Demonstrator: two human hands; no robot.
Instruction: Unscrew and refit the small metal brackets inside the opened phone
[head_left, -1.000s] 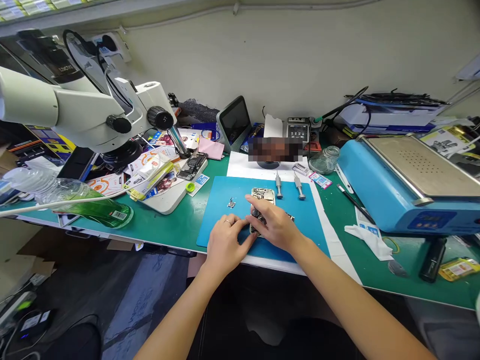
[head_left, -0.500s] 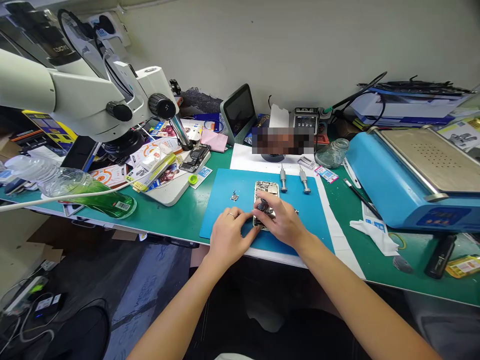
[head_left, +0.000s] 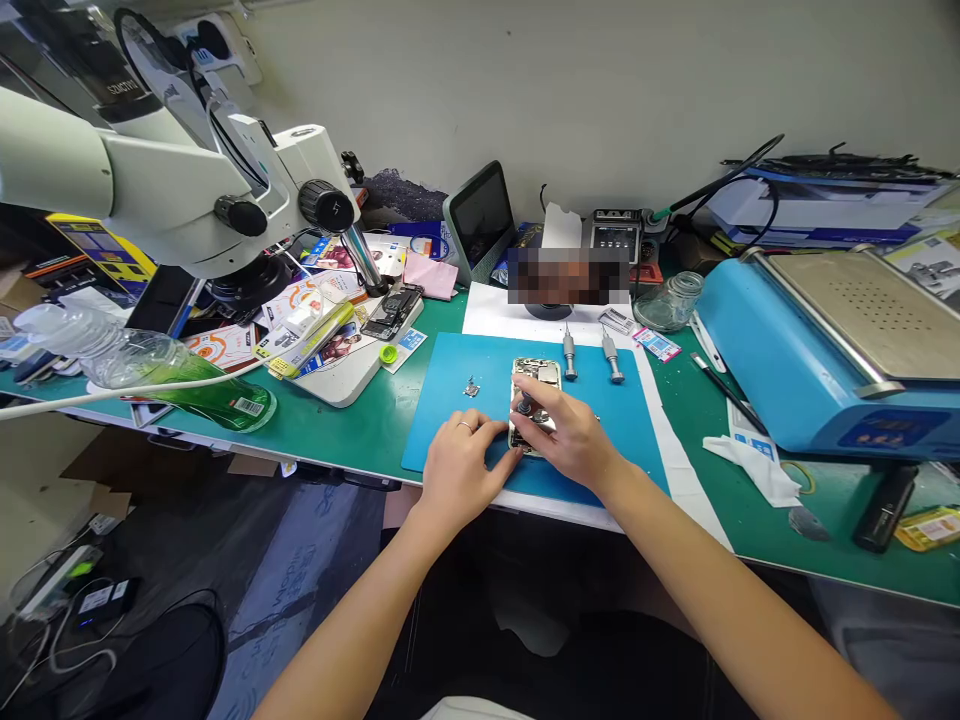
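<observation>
An opened smartphone [head_left: 546, 372] with its inner parts exposed lies on the blue mat [head_left: 450, 360]. My left hand [head_left: 463, 462] rests at its lower left, with thumb and forefinger closed against the phone's edge. Above the phone, my right hand [head_left: 571, 436] pinches a small dark-topped screwdriver [head_left: 526, 404] between thumb and fingers. The screwdriver stands roughly upright; its tip is hidden by the fingers. Left of the phone, a small metallic phone part [head_left: 472, 388] lies on the mat. Two grey screwdrivers, one [head_left: 570, 358] left of the other [head_left: 613, 362], stand near the mat's far edge.
A microscope [head_left: 180, 210] overhangs the left side, with a green-liquid bottle [head_left: 217, 390] below it. Another opened phone [head_left: 392, 312] lies on the microscope base. At right are a glass jar [head_left: 675, 302], a blue heating plate unit [head_left: 810, 400] and crumpled tissue [head_left: 754, 470].
The whole view has shifted slightly. My right hand remains over the phone with the screwdriver, its fingers slightly changed in pose. My left hand stays at the phone's edge.
</observation>
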